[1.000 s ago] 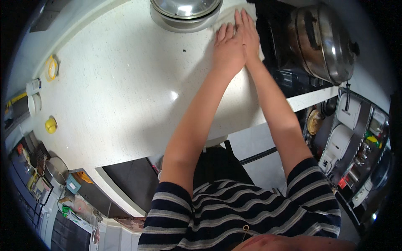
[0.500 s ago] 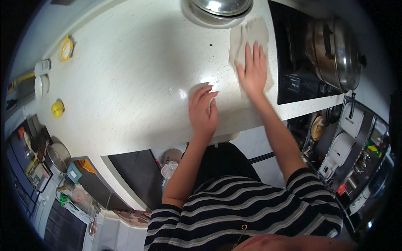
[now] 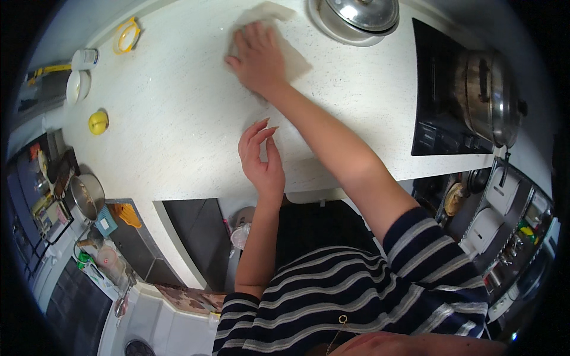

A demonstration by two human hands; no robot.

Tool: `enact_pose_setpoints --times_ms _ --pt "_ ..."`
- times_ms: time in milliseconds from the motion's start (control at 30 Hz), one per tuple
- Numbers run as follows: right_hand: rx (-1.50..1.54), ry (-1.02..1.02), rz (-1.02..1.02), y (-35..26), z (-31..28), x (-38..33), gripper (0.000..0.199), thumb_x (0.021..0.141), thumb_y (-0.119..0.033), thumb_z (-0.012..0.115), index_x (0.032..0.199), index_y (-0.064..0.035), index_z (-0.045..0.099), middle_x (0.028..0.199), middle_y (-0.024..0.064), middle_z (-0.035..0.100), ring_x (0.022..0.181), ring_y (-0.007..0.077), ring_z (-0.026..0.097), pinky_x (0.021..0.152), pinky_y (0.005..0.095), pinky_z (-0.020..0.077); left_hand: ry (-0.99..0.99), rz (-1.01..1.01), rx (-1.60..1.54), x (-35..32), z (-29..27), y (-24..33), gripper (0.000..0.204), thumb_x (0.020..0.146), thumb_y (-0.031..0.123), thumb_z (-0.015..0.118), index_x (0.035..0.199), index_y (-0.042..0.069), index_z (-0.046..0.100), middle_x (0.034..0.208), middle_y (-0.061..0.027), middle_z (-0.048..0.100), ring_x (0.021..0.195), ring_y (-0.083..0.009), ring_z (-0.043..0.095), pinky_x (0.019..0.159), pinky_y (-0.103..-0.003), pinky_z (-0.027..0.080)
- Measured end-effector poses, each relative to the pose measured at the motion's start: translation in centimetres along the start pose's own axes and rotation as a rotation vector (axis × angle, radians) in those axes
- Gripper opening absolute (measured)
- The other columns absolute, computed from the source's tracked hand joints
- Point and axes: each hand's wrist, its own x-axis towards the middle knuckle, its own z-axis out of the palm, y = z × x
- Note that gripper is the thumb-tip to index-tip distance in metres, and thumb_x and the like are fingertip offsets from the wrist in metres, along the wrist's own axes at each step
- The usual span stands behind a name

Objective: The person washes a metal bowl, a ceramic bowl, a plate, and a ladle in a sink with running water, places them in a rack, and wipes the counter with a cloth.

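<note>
At the far left of the pale speckled worktop (image 3: 178,118) sit a small yellow round thing (image 3: 98,122), a white cup (image 3: 76,87) and a flat yellow ring (image 3: 126,37), all well apart from the hands.

The right hand (image 3: 258,59) reaches across to the left of the body and lies palm-down on a thin beige cloth (image 3: 297,56); its fingers (image 3: 249,38) are stretched flat and slightly spread, pressing the cloth onto the worktop rather than gripping it. The cloth looks soft and limp, spread out in an uneven, creased patch on the far part of the worktop, just left of a shiny metal pot with a domed lid (image 3: 359,18).

Nearer the body, the left hand (image 3: 261,160) holds nothing: its fingers (image 3: 256,132) are loosely curled and a little apart, tips at the worktop, though whether they touch it I cannot tell.

At the right, a black glass hob (image 3: 439,113) carries a lidded steel pot (image 3: 490,95).
</note>
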Motion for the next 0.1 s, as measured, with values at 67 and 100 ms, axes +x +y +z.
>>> enact_pose_setpoints --times_ms 67,100 --pt "0.112 0.021 -0.106 -1.9 2.1 2.2 0.066 0.094 -0.052 0.049 0.143 -0.0067 0.047 0.154 0.0162 0.037 0.146 0.0324 0.025 0.12 0.0481 0.013 0.01 0.004 0.004 -0.2 -0.6 -0.3 0.017 0.089 -0.003 0.058 0.101 0.005 0.068 0.12 -0.0119 0.065 0.116 -0.0271 0.058 0.102 -0.037 0.043" --pt "0.088 0.009 -0.17 -3.3 2.9 2.6 0.065 0.094 -0.053 0.049 0.145 -0.0124 0.045 0.154 0.0157 0.036 0.146 0.0327 0.024 0.12 0.0482 0.0139 0.025 -0.006 0.014 -0.7 -1.0 -0.6 0.017 0.089 -0.003 0.058 0.101 0.005 0.068 0.12 -0.0119 0.065 0.116 -0.0271 0.058 0.102 -0.037 0.043"
